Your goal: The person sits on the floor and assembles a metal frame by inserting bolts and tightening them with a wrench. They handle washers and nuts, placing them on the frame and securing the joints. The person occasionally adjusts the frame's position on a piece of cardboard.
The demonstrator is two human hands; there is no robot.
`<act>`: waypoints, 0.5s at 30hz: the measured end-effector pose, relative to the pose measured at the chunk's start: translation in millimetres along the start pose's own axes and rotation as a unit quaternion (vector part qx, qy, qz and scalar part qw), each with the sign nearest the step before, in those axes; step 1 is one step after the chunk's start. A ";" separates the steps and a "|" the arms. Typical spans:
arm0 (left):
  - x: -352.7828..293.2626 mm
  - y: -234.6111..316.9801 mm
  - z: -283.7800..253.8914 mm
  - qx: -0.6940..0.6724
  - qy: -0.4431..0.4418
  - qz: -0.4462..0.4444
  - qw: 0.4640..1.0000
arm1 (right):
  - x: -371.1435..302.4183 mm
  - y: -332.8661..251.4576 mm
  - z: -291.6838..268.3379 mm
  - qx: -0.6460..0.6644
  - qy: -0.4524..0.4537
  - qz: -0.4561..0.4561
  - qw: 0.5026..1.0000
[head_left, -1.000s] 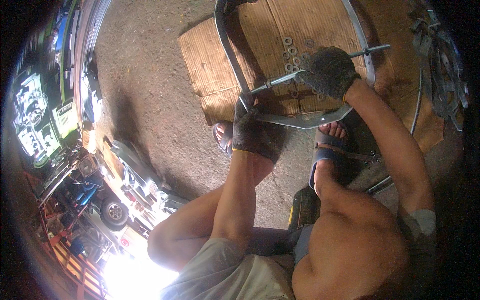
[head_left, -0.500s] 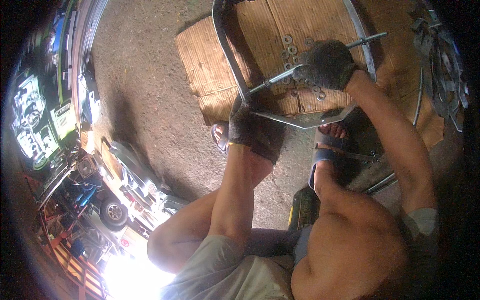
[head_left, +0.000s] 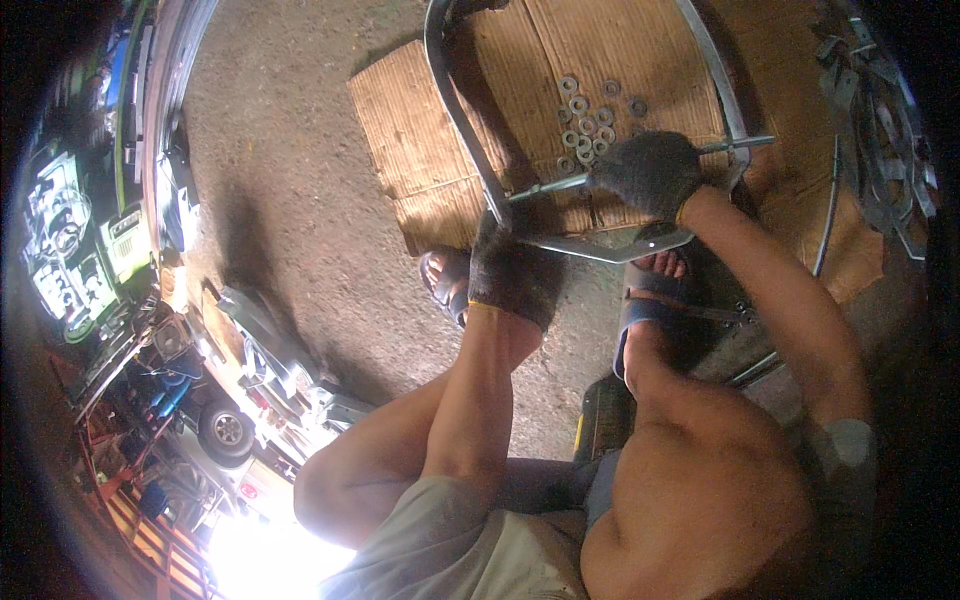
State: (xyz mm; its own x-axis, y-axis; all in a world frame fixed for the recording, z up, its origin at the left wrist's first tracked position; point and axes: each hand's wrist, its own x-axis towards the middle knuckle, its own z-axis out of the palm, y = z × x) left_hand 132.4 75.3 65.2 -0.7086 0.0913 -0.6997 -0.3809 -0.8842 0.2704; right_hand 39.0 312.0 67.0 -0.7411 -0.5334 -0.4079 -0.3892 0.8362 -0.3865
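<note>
I see a pale shirt (head_left: 460, 545) at the bottom of the frame, with a bent bare leg (head_left: 700, 490) at lower right. Above it, two strapped sandals (head_left: 655, 308) stand on the rough floor (head_left: 300, 110).

Near the middle, I have the gloved left hand (head_left: 497, 265) at the lower left corner of a bent metal frame (head_left: 462, 125); its fingers, partly hidden, look clamped on that corner. The gloved right hand (head_left: 652, 175), right of centre, has its fingers closed around a threaded rod (head_left: 555, 187). The rod slants across the metal frame, from its left bar to just past its right bar.

Beyond the hands I make out loose washers (head_left: 583, 125) grouped on a ribbed cardboard sheet (head_left: 420, 120), top centre, inside the metal frame's outline. Flat metal strips (head_left: 868, 150) lie heaped at upper right. Farthest off, a wheel (head_left: 227, 433) shows at lower left among blurred clutter.
</note>
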 end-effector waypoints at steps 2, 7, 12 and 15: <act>-1.9 0.4 3.4 0.004 0.025 0.002 1.000 | 3.4 -14.7 -4.4 0.013 0.017 0.030 0.999; -15.0 1.7 31.0 0.006 0.061 -0.001 0.998 | 15.7 -23.5 -1.4 0.034 0.007 0.028 0.999; -8.9 2.1 13.6 0.047 0.059 0.015 0.997 | 18.5 -29.8 -2.7 0.023 -0.005 0.047 0.999; -6.6 -1.4 11.1 0.070 0.067 0.023 0.995 | 18.8 -33.2 -2.0 0.037 -0.015 0.068 0.997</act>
State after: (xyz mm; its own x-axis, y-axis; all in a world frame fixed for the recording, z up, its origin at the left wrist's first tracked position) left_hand 131.0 81.1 76.8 -0.6447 -0.0179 -0.7642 -0.4363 -0.8122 0.3872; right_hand 36.9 274.5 73.9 -0.7674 -0.4201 -0.4844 -0.2435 0.8898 -0.3860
